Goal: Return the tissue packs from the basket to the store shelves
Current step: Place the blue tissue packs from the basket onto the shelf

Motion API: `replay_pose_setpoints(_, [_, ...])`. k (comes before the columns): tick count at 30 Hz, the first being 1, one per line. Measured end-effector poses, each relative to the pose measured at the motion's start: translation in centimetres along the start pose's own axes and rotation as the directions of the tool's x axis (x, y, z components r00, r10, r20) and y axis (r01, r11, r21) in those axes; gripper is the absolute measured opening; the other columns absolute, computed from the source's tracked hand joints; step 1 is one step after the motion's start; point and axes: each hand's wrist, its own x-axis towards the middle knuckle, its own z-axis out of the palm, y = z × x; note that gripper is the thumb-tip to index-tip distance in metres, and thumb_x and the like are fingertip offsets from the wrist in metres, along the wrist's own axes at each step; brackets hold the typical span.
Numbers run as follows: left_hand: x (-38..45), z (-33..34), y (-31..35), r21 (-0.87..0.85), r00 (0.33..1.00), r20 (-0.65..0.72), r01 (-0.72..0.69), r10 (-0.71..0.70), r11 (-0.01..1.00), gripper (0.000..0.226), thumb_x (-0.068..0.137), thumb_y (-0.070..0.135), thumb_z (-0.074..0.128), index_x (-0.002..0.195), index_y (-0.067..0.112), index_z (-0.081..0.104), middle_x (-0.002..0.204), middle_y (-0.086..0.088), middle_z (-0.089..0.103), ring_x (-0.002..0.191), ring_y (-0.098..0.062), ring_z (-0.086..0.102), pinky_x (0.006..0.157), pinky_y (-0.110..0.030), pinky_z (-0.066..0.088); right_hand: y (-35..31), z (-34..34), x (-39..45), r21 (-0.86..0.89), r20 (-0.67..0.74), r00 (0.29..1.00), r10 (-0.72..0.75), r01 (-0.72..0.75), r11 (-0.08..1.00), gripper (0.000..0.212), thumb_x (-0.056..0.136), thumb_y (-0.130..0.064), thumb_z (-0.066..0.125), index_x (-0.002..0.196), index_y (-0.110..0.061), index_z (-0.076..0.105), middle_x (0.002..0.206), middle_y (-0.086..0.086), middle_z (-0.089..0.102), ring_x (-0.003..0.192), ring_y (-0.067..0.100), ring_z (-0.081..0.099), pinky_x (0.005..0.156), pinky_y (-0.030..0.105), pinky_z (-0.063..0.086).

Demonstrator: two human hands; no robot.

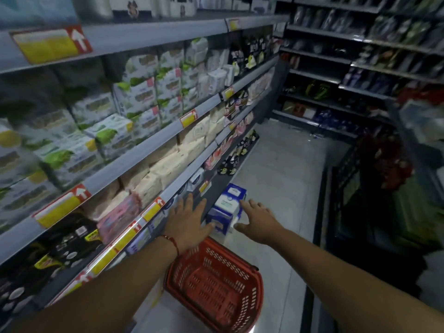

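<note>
Right now both your arms reach forward and down toward the low end of the store shelves [153,150] on the left. Your left hand [186,218] has its grip spread, fingers straight and fanned, palm down, just over the edge of the lower shelf, holding nothing. A red string bracelet [171,241] sits on that wrist. Your right hand [258,222] is spread too, fingers straight, holding nothing.

Between the two hands is the blue-and-white tissue pack [228,207], just beyond the far rim of the basket and next to the shelf base. Your left thumb tip lies at its near left corner and your right fingertips at its right edge; cannot tell whether either truly touches it. Cannot tell either whether the pack rests on the bottom shelf or on the floor.

The red basket [216,287] stands on the pale floor [276,164], near you, under your left forearm; the part of its inside that shows has no packs in it.

Shelves on the left carry green-and-white packs up top, cream packs in the middle, pink packs and dark packs lower down, with yellow price tags [57,207] along the edges. Dark shelving runs along the far and right side, blurred.
</note>
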Motion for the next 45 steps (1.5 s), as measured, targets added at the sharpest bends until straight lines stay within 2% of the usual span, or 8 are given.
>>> replay_pose_setpoints(5, [5.1,0.6,2.3,0.054,1.0,-0.002,0.016,-0.016,0.998,0.084,0.091,0.071,0.036,0.158,0.03,0.006,0.165,-0.013,-0.003,0.151,-0.036,0.002,0.122,-0.052,0.009,4.1,-1.4,4.8,0.022,0.025,1.0,0.006,-0.006,1.0,0.085,0.091,-0.058,0.055,0.158,-0.026,0.014,0.165,0.009,0.017,0.149,0.032,0.02,0.12,0.049,0.021])
replay_pose_setpoints(13, [14.6,3.1,7.2,0.045,0.982,-0.024,0.186,-0.185,0.981,0.087,0.088,0.077,0.03,0.158,0.03,0.009,0.165,-0.015,0.001,0.15,-0.035,0.01,0.121,-0.05,0.014,11.9,-3.5,15.8,-0.017,0.145,0.979,-0.143,0.147,0.989,0.087,0.091,-0.06,0.052,0.159,-0.027,0.008,0.166,0.01,0.01,0.151,0.035,0.016,0.121,0.05,0.016])
replay_pose_setpoints(17, [16.2,3.7,8.7,-0.02,0.963,-0.019,0.268,-0.268,0.963,0.087,0.087,0.075,0.032,0.158,0.028,0.015,0.165,-0.014,0.002,0.15,-0.037,0.014,0.119,-0.052,0.021,14.3,-4.6,19.7,-0.038,0.191,0.961,-0.2,0.211,0.977,0.087,0.09,-0.06,0.053,0.158,-0.027,0.01,0.166,0.009,0.014,0.15,0.034,0.018,0.121,0.049,0.018])
replay_pose_setpoints(22, [15.4,4.4,8.5,-0.069,0.944,-0.053,0.322,-0.325,0.944,0.097,0.074,0.076,0.016,0.156,0.023,0.024,0.162,-0.019,0.016,0.147,-0.037,0.022,0.118,-0.049,0.025,14.6,-3.9,21.7,-0.019,0.212,0.945,-0.25,0.259,0.966,0.085,0.089,-0.06,0.053,0.158,-0.025,0.016,0.165,0.008,0.018,0.149,0.032,0.021,0.119,0.047,0.023])
replay_pose_setpoints(27, [15.3,6.2,6.7,-0.081,0.936,-0.04,0.347,-0.351,0.934,0.088,0.082,0.069,0.028,0.157,0.024,0.017,0.163,-0.018,0.012,0.149,-0.036,0.016,0.12,-0.051,0.019,14.2,-0.9,21.3,-0.051,0.231,0.938,-0.259,0.277,0.959,0.081,0.092,-0.056,0.054,0.157,-0.023,0.019,0.164,0.011,0.021,0.149,0.03,0.021,0.12,0.045,0.023])
replay_pose_setpoints(33, [16.2,8.0,6.9,-0.135,0.904,-0.06,0.412,-0.423,0.901,0.079,0.086,0.062,0.048,0.152,0.024,0.029,0.159,-0.011,0.023,0.145,-0.033,0.026,0.115,-0.048,0.026,15.2,0.9,25.0,-0.09,0.313,0.901,-0.3,0.343,0.935,0.081,0.091,-0.057,0.055,0.156,-0.022,0.02,0.161,0.008,0.027,0.145,0.031,0.028,0.117,0.045,0.027])
replay_pose_setpoints(40, [24.6,13.6,8.0,-0.192,0.75,0.018,0.652,-0.662,0.734,0.078,0.092,0.056,0.047,0.156,0.031,0.01,0.163,-0.01,0.013,0.147,-0.031,0.019,0.116,-0.046,0.023,18.3,2.3,37.4,-0.093,0.482,0.774,-0.411,0.511,0.855,0.078,0.094,-0.05,0.057,0.157,-0.021,0.02,0.162,0.008,0.025,0.148,0.028,0.025,0.119,0.041,0.025])
replay_pose_setpoints(45, [31.9,19.0,11.6,-0.201,0.619,0.148,0.782,-0.771,0.59,0.075,0.093,0.054,0.035,0.157,0.023,0.012,0.165,-0.015,0.005,0.149,-0.036,0.016,0.116,-0.048,0.024,21.8,1.9,47.7,-0.15,0.63,0.639,-0.44,0.657,0.739,0.084,0.093,-0.054,0.057,0.158,-0.025,0.014,0.165,0.01,0.016,0.15,0.031,0.018,0.12,0.044,0.021])
